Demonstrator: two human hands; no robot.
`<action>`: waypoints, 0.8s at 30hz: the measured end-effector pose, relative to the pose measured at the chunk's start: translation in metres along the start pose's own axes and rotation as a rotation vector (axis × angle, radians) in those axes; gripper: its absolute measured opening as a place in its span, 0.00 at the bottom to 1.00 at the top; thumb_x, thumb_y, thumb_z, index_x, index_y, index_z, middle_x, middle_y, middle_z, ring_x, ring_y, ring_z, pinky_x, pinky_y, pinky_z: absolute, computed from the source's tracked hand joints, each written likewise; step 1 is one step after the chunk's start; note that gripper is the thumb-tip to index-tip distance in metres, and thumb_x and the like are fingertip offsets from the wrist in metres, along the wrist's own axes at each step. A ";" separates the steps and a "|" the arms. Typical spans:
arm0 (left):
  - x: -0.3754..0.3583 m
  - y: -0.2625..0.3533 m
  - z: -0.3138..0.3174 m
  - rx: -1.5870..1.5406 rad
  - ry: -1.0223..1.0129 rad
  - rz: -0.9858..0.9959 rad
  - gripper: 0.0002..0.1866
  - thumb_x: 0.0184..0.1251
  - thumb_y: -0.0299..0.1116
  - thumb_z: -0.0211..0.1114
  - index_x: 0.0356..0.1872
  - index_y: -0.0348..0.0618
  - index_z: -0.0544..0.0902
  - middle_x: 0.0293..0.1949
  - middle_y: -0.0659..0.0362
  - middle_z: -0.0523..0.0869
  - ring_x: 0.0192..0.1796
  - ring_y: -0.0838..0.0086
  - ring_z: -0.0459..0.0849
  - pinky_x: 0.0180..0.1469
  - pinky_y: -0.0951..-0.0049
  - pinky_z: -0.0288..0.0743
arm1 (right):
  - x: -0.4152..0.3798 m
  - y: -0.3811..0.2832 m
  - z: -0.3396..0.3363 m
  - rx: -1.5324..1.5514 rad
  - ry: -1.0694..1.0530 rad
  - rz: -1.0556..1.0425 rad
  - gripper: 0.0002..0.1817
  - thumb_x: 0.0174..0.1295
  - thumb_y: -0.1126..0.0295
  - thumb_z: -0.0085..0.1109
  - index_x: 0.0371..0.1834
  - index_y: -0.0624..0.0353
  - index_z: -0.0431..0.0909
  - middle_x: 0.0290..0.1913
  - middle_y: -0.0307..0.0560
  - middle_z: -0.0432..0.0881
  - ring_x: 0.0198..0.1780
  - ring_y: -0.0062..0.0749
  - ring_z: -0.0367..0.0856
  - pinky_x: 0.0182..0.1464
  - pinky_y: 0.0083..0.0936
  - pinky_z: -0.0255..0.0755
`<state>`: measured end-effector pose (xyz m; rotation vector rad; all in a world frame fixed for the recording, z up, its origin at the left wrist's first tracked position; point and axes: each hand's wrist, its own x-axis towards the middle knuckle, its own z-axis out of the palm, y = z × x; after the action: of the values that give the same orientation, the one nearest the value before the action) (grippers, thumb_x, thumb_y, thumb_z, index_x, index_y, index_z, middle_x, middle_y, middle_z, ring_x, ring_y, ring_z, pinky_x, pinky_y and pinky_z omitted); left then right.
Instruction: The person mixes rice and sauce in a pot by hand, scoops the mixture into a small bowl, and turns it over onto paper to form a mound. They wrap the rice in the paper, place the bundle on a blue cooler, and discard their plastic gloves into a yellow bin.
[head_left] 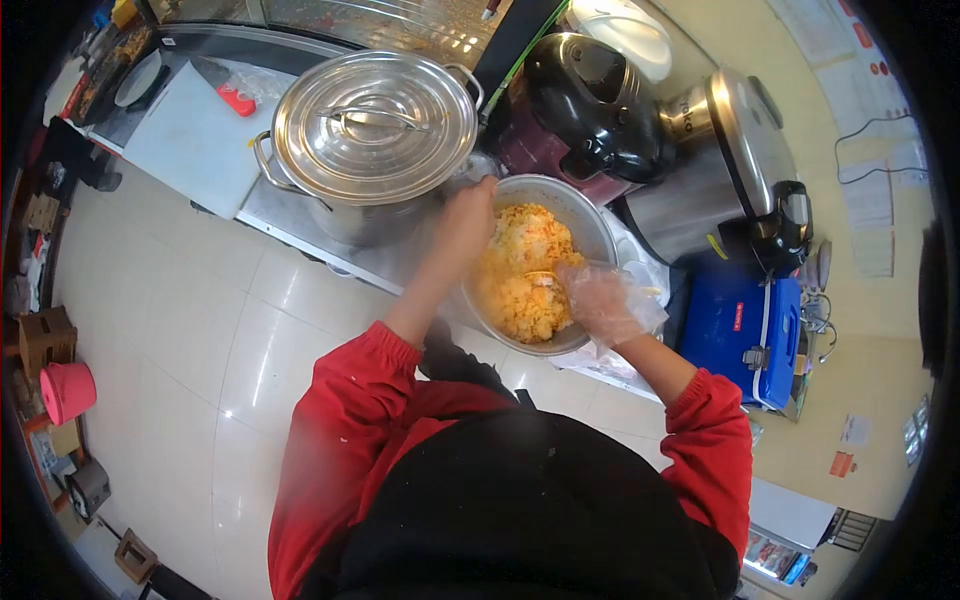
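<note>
A round metal pot (603, 230) in front of me holds yellow-orange rice (530, 235), which looks steamy. My left hand (468, 222) is closed at the pot's upper left rim. A clear plastic glove covers my right hand (603, 303), which reaches over the right side of the pot into the rice. Its fingers are curled, and a small pale curved edge shows in the rice beside them. What those fingers hold is partly hidden by the glove and the rice.
Left of the pot stands a large lidded stockpot (375, 130). A white cutting board (190, 135) and a red-handled knife (236, 99) lie farther left. Behind are a black cooker (590, 100) and a steel rice cooker (700, 165). A blue cooler box (730, 330) sits at right.
</note>
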<state>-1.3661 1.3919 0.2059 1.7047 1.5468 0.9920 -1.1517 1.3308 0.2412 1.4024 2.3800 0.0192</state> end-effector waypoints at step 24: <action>0.002 -0.003 0.003 0.004 0.012 0.010 0.09 0.66 0.29 0.46 0.40 0.39 0.74 0.28 0.40 0.79 0.34 0.46 0.79 0.37 0.51 0.70 | 0.027 -0.061 -0.043 0.093 -0.018 0.144 0.13 0.59 0.68 0.45 0.46 0.57 0.72 0.27 0.50 0.79 0.32 0.40 0.81 0.32 0.38 0.74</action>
<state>-1.3653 1.3938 0.2021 1.7141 1.5496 1.0065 -1.2290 1.3305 0.2610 1.6071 2.2875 -0.0660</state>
